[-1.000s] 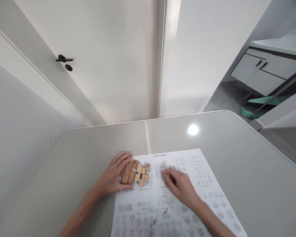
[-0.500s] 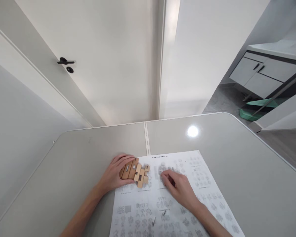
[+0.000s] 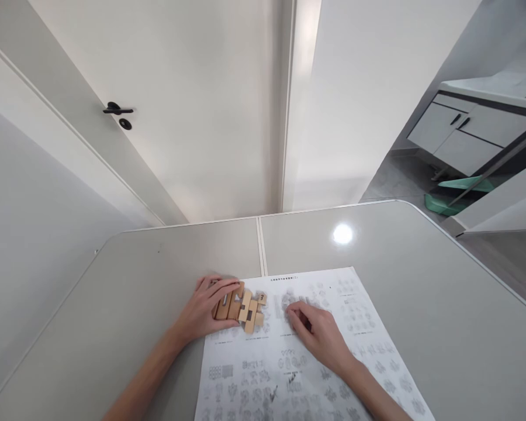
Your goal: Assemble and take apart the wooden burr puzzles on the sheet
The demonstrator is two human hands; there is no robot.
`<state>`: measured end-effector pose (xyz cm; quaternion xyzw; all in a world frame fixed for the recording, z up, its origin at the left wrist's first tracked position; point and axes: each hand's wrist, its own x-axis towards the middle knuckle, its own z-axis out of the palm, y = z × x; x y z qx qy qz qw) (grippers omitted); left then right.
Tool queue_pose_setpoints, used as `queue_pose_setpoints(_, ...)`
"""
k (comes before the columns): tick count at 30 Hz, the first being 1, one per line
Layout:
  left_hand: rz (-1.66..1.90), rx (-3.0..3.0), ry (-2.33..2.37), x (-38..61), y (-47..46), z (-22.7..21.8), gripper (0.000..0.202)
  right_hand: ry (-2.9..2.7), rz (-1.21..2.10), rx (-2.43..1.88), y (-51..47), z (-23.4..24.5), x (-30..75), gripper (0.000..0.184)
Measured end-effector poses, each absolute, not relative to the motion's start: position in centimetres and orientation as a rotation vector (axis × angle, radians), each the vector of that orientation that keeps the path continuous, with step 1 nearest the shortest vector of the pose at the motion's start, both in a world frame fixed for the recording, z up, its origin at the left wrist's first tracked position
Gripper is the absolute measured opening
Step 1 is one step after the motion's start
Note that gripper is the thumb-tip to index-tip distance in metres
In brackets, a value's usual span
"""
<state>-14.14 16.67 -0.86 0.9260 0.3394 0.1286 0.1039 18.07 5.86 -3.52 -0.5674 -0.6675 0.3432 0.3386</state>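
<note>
Blocks [image 3: 234,310], brown and slotted, lie with paler pieces [image 3: 249,327] against them, one marked 3, at the upper left of a printed sheet [image 3: 269,345]. We find the left hand [image 3: 204,307] gripping the brown ones between fingers and thumb, closer than one second earlier, covering more of them. The right hand [image 3: 321,332] rests curled on the sheet; its hold we cannot tell. Grey table [image 3: 377,251] beneath, white door [image 3: 201,117] beyond.
</note>
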Motion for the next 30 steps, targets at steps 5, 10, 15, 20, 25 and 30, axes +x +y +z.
queue_pose_setpoints(5,0.428,2.732,1.047,-14.4,16.2,-0.8,0.073,-1.748,0.868,-1.470,5.9,-3.5,18.0,0.033)
queue_pose_setpoints(10,0.421,2.689,1.099,-15.0,15.1,-0.8,0.077,-1.751,0.870,-1.474,5.9,-3.3,18.0,0.034)
queue_pose_setpoints(15,0.428,2.671,1.161,-15.4,13.9,-0.9,0.083,-1.757,0.872,-1.467,5.8,-3.4,18.1,0.036)
queue_pose_setpoints(20,0.360,2.633,1.103,-15.3,13.8,-0.4,0.099,-1.751,0.874,-1.458,5.8,-3.4,18.1,0.036)
queue_pose_setpoints(25,0.293,2.609,1.059,-15.4,14.3,-0.3,0.100,-1.752,0.873,-1.456,5.8,-3.2,18.0,0.036)
queue_pose_setpoints(30,0.339,2.704,1.028,-15.5,14.4,-0.6,0.083,-1.747,0.856,-1.474,5.8,-3.2,18.0,0.037)
